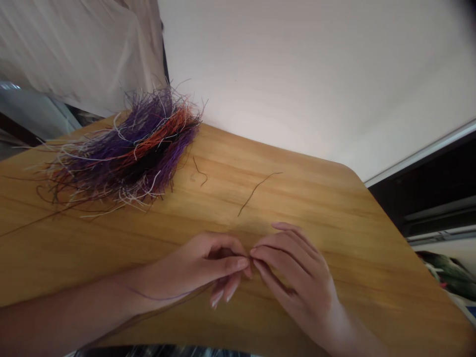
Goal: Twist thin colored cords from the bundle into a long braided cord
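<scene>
Low over the table, my left hand [219,265] is closed in a pinch of thumb and index finger, the other fingers curled below. A thin purple strand [163,299] runs from beneath this hand back across my wrist. My right hand [297,270] is also pinched, its thumb and fingertips meeting the left fingertips. What lies between the right fingertips is too small to make out. Just beyond the hands, a dark strand [256,190] lies on the wood, and a shorter curled dark strand [201,172] rests to its left.
A large loose bundle of purple, orange, black and white strands [148,144] lies at the table's back left, with ends straying outward. The wooden table [357,223] meets a white wall [297,74] at the back. Pale cloth [82,44] hangs at the far left.
</scene>
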Motion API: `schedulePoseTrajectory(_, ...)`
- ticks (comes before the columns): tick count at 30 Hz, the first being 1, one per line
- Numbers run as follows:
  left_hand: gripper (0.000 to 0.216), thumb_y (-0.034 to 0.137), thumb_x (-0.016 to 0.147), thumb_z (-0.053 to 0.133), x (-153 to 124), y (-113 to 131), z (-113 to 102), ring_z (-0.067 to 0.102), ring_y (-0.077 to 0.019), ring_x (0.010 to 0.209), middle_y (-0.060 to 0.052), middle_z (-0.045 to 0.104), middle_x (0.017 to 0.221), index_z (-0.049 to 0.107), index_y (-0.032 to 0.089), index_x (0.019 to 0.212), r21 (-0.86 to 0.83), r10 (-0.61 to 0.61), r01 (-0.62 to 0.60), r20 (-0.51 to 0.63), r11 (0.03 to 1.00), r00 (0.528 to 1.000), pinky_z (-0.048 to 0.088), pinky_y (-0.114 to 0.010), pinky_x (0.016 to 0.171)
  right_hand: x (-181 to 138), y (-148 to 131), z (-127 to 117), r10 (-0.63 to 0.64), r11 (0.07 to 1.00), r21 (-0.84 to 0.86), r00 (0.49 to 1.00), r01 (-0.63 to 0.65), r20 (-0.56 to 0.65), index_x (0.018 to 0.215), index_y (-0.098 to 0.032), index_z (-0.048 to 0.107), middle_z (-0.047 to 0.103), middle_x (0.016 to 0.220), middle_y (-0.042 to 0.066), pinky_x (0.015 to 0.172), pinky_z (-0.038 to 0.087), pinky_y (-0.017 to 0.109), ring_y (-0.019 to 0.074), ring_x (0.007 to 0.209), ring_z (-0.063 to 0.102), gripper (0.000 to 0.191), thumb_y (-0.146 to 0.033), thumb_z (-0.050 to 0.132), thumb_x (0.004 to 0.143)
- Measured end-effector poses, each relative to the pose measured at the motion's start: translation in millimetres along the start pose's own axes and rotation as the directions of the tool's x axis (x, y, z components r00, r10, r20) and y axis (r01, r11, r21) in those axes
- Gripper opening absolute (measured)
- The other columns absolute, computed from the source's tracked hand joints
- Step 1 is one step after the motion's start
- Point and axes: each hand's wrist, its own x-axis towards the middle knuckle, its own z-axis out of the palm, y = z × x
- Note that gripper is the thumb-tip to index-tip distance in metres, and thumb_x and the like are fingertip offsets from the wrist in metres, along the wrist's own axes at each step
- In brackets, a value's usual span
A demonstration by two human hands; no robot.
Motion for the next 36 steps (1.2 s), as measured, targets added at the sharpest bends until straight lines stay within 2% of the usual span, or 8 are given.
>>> schedulePoseTrajectory(7,0.024,0.034,0.09,0.051,-4.3,3.3,5.8,0.045,-0.0064,0.044,0.005,0.055,0.055,0.055,0.016,0.075,0.22,0.008,0.018,-0.117,0.975,0.993,0.036,-0.017,0.045,4.1,4.0,-1.2,0.024,0.999,0.024,0.988,-0.028,0.155,0.084,-0.016,0.06,0.062,0.076,0.0,0.093,0.044,0.038,0.0122,0.071,0.056,0.01,-0.008,0.055,0.087)
schedulePoseTrajectory(10,0.024,0.034,0.091,0.05,-6.2,5.1,5.2,0.046,-0.0066,0.046,0.005,0.055,0.057,0.056,0.016,0.076,0.295,0.011,0.031,-0.141,0.955,0.99,0.036,-0.017,0.046,6.1,4.2,-6.3,0.152,0.968,0.153,0.951,-0.198,0.268,0.081,-0.018,0.059,0.061,0.076,0.0,0.086,0.047,0.034,0.0131,0.074,0.057,0.009,-0.015,0.056,0.089)
schedulePoseTrajectory(12,0.024,0.035,0.09,0.051,-5.6,6.4,3.0,0.046,-0.0062,0.044,0.005,0.056,0.058,0.057,0.015,0.079,0.248,-0.02,0.048,-0.118,0.968,0.993,0.037,-0.017,0.044,7.1,2.5,-10.9,0.259,0.907,0.232,0.899,-0.352,0.353,0.082,-0.02,0.059,0.061,0.078,0.0,0.077,0.049,0.029,0.0135,0.078,0.058,0.008,-0.019,0.056,0.089)
schedulePoseTrajectory(14,0.024,0.037,0.089,0.053,-3.6,8.0,-0.4,0.046,-0.0057,0.042,0.004,0.057,0.057,0.058,0.014,0.083,0.164,-0.052,0.064,-0.077,0.984,0.996,0.037,-0.016,0.042,8.1,0.3,-14.1,0.267,0.877,0.274,0.874,-0.395,0.405,0.087,-0.02,0.06,0.063,0.082,0.0,0.073,0.05,0.027,0.0133,0.08,0.059,0.01,-0.018,0.052,0.092)
schedulePoseTrajectory(19,0.028,0.04,0.084,0.061,2.2,9.4,-7.2,0.044,-0.0047,0.036,0.005,0.054,0.052,0.06,0.013,0.08,-0.08,-0.075,0.081,0.066,0.994,0.995,0.039,-0.015,0.037,7.1,1.1,-9.8,0.015,0.997,0.068,0.982,-0.029,0.189,0.101,-0.017,0.061,0.066,0.089,0.004,0.087,0.049,0.04,0.016,0.082,0.059,0.023,-0.005,0.048,0.087)
schedulePoseTrajectory(22,0.024,0.037,0.082,0.065,3.1,6.3,-7.2,0.04,-0.0047,0.035,0.006,0.052,0.05,0.062,0.013,0.081,-0.247,-0.075,0.104,0.123,0.964,0.99,0.038,-0.015,0.031,2.5,3.9,-3.8,-0.103,0.992,-0.069,0.993,0.106,0.051,0.104,-0.015,0.061,0.069,0.09,0.005,0.091,0.049,0.04,0.0156,0.081,0.061,0.027,-0.001,0.056,0.081)
schedulePoseTrajectory(30,0.015,0.027,0.086,0.061,1.4,5.5,-4.9,0.04,-0.0046,0.034,0.006,0.052,0.049,0.063,0.013,0.082,-0.352,-0.079,0.146,0.199,0.925,0.977,0.042,-0.014,0.031,-5.3,-1.2,-8.8,-0.218,0.964,-0.151,0.976,0.22,0.031,0.101,-0.01,0.064,0.072,0.09,0.008,0.088,0.052,0.04,0.0173,0.08,0.064,0.021,-0.004,0.056,0.083)
schedulePoseTrajectory(36,0.018,0.03,0.084,0.063,1.3,4.7,-3.6,0.039,-0.0042,0.034,0.006,0.052,0.048,0.062,0.013,0.08,-0.347,-0.078,0.131,0.163,0.929,0.984,0.043,-0.013,0.032,-5.2,-0.6,-9.5,-0.197,0.965,-0.166,0.979,0.205,0.06,0.104,-0.012,0.064,0.072,0.09,0.007,0.088,0.053,0.04,0.0169,0.079,0.064,0.022,-0.006,0.056,0.084)
